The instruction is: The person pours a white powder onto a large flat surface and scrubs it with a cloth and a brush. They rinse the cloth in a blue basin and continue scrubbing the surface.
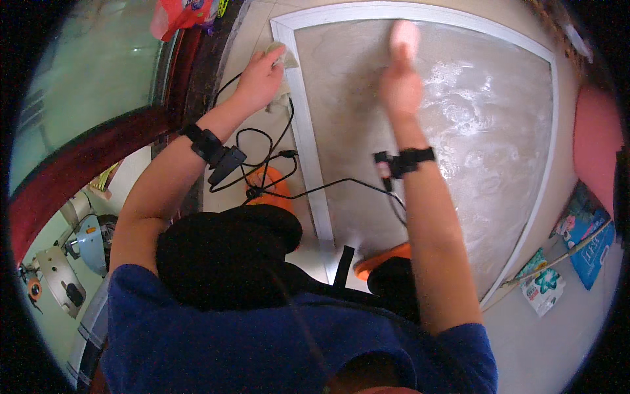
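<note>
A large framed panel point(354, 123), which looks like a window screen, lies before me with a white frame and soapy foam point(462, 113) on its right half. My left hand point(261, 79) grips a pale cloth point(285, 55) against the left bar of the frame. More pale cloth point(280, 100) hangs below that hand. My right hand point(402, 91) holds a pink scrubber point(405, 37) near the panel's far edge. Motion blurs both, so the scrubber's exact kind and its contact with the panel are unclear.
Black cables point(268, 162) tangle by my left orange shoe point(270, 189); one crosses the panel to my right wrist. A dark red wooden frame with glass point(93, 128) stands at left. Plastic packets point(544, 285), a thin stick point(576, 248) and a pink object point(595, 152) are at right.
</note>
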Motion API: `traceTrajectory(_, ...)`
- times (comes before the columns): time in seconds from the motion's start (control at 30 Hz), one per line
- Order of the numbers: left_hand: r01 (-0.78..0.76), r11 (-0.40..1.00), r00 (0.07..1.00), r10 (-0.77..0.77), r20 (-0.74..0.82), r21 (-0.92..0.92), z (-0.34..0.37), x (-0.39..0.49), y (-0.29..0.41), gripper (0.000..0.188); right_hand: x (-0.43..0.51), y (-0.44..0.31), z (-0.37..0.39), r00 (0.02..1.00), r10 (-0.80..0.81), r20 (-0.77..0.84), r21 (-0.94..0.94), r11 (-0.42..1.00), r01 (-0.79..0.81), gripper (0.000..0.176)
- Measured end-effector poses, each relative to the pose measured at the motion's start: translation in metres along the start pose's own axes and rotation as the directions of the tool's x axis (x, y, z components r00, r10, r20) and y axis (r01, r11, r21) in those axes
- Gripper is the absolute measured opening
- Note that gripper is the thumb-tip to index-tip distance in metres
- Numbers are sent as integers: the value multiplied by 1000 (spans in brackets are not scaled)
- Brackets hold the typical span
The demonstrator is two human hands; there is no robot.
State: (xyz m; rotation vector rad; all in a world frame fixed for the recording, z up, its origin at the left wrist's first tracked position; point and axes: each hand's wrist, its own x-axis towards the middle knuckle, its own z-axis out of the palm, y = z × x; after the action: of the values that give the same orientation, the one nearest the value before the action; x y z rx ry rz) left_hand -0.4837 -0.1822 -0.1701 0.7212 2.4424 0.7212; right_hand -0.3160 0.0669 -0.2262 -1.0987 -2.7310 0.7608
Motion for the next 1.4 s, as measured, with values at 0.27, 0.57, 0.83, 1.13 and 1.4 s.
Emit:
traceTrajectory(0.27,-205,977,937,215,-275,64,16,29,-15,49,-31,-92,40,953,-271,136,87,961,261,61)
traceTrajectory(0.57,-263,957,939,284,-194,125,56,51,-4,58,-72,-65,14,985,-87,152,-12,996,90,59)
traceTrajectory(0.83,-319,920,910,365,-196,229,77,58,4,61,-65,92,-32,981,174,-82,-332,924,-192,55)
traceTrajectory(1.13,-265,928,934,315,-169,263,72,52,28,66,-136,6,-15,892,451,-23,-72,889,-452,77)
traceTrajectory(1.4,-284,877,936,342,-88,389,73,57,16,66,-166,65,-81,853,507,122,-208,854,-478,60)
